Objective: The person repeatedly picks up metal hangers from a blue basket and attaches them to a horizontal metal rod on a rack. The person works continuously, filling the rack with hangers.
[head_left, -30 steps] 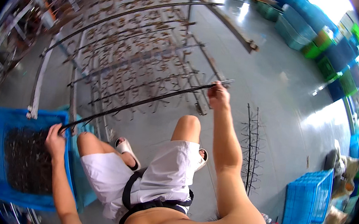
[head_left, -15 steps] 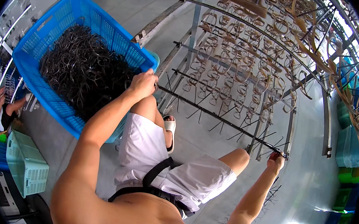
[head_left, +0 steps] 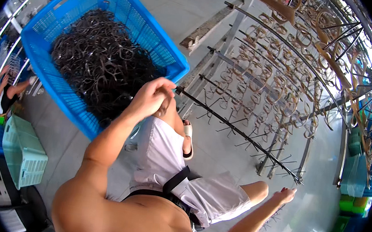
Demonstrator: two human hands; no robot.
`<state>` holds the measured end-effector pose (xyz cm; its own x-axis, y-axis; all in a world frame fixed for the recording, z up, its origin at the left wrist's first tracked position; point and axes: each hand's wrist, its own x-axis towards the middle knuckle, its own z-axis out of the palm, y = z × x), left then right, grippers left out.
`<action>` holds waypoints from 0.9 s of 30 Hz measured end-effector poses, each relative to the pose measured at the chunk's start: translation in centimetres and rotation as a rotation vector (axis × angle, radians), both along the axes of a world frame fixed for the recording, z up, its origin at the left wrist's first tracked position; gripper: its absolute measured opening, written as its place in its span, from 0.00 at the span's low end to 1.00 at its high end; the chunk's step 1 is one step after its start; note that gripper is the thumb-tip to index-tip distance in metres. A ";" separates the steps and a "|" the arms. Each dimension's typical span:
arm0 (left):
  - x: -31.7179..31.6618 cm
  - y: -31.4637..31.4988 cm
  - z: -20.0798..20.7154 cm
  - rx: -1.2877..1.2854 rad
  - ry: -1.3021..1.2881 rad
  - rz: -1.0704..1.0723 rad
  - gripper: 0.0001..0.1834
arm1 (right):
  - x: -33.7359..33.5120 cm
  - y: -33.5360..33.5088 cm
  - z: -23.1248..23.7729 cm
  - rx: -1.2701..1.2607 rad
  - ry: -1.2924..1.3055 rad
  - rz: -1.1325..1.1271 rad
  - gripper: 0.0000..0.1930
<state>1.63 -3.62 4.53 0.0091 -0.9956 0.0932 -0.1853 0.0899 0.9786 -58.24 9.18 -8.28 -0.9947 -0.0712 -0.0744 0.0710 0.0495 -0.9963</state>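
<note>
A dark rod with thin side prongs (head_left: 234, 128) lies slantwise across the rack in front of my knees, with no frames on its prongs. My left hand (head_left: 151, 98) is just beside its upper left end, fingers loosely parted, seemingly apart from it. Close below the rod's lower right end is my right hand (head_left: 284, 195), its fingers loosely bent with nothing visible in them. At my left, a blue basket (head_left: 158, 38) holds a tangled heap of dark, curved pieces (head_left: 103, 60) that look like spectacle frames. Brown spectacle frames (head_left: 267, 77) hang in rows on the rack beyond the rod.
Metal rack posts (head_left: 238, 24) stand ahead. Pale green crates (head_left: 25, 156) sit at left, near a seated person (head_left: 0, 96). Stacked green and blue crates (head_left: 351, 206) line the right side. Another prong-covered rod (head_left: 270, 220) shows beside my right forearm.
Both hands were gripping the rod's ends; now they have come off it, the right hand dropping slightly below its end. The view has shifted, and the rod rests on the rack.
</note>
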 end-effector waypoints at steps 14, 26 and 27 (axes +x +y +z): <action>-10.7 4.1 -2.6 0.703 1.518 -0.179 0.18 | 34.5 -0.1 9.0 -0.543 -0.473 1.327 0.25; -10.8 9.2 -8.2 0.115 0.313 -0.298 0.09 | 39.2 -2.7 6.6 -0.329 -0.020 1.394 0.19; -9.7 9.3 -8.8 0.082 0.080 -0.487 0.09 | 39.4 -2.7 7.0 -0.304 0.078 1.429 0.18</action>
<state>-8.10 5.70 -4.25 -0.4547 -0.8901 0.0324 -0.0650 0.0695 0.9955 -18.81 6.43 -1.31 -0.0658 -0.9828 0.1728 0.0898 -0.1783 -0.9799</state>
